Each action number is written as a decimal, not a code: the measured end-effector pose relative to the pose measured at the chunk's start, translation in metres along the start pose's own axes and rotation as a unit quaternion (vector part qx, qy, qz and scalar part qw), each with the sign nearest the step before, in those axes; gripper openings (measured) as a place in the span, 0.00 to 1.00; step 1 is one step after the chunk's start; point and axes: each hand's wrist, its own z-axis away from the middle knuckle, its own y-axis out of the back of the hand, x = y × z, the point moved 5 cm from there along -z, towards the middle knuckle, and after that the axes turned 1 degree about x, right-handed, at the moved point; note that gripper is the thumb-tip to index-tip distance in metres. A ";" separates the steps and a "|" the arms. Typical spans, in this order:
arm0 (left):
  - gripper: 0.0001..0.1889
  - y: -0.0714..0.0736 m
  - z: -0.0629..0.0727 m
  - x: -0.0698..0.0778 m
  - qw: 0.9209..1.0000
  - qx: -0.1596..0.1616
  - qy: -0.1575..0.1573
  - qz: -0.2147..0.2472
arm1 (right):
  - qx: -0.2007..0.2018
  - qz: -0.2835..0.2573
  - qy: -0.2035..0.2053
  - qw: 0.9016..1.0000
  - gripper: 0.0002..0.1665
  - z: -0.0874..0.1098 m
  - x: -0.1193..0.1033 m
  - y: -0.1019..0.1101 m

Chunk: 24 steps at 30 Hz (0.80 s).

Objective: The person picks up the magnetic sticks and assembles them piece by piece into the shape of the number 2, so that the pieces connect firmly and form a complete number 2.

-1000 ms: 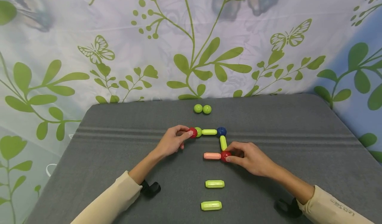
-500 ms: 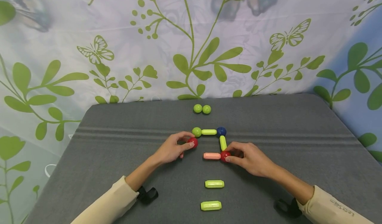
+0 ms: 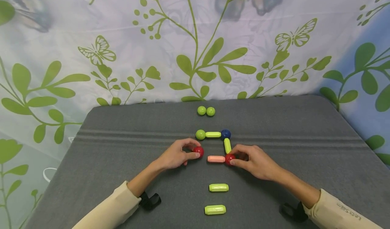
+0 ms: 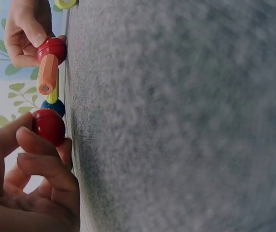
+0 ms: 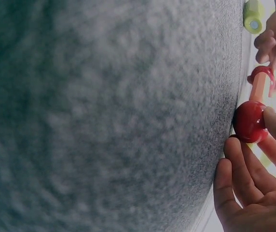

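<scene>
My left hand (image 3: 178,153) pinches a red ball (image 3: 199,151) between thumb and fingers, a short gap left of the free end of an orange-pink rod (image 3: 216,159). That rod's other end joins a second red ball (image 3: 230,159), which my right hand (image 3: 256,162) grips by thumb and fingers. From this ball a yellow-green rod (image 3: 227,146) runs back to a dark blue ball (image 3: 225,134). Another yellow-green rod (image 3: 213,134) links the blue ball to a green ball (image 3: 200,134). In the left wrist view the rod's free end shows a small round metal disc (image 4: 45,88).
Two loose green balls (image 3: 206,111) sit together at the back of the grey cloth-covered table (image 3: 137,120). Nearer the front lie two separate yellow-green rods, one (image 3: 218,187) behind the other (image 3: 215,209). A patterned curtain (image 3: 137,53) hangs behind the table.
My left hand has drawn the red ball away from the green ball, toward the front, and level with the orange-pink rod's free end. The right hand stays in place on its red ball.
</scene>
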 end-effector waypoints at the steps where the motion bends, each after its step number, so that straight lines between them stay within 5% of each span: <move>1: 0.17 -0.001 0.000 0.000 1.000 -0.005 0.001 0.000 | 0.000 0.000 -0.001 1.000 0.10 0.000 0.000 0.000; 24: 0.16 -0.012 0.001 0.001 0.999 -0.030 0.005 0.015 | -0.002 -0.004 -0.003 1.000 0.10 -0.001 0.001 0.000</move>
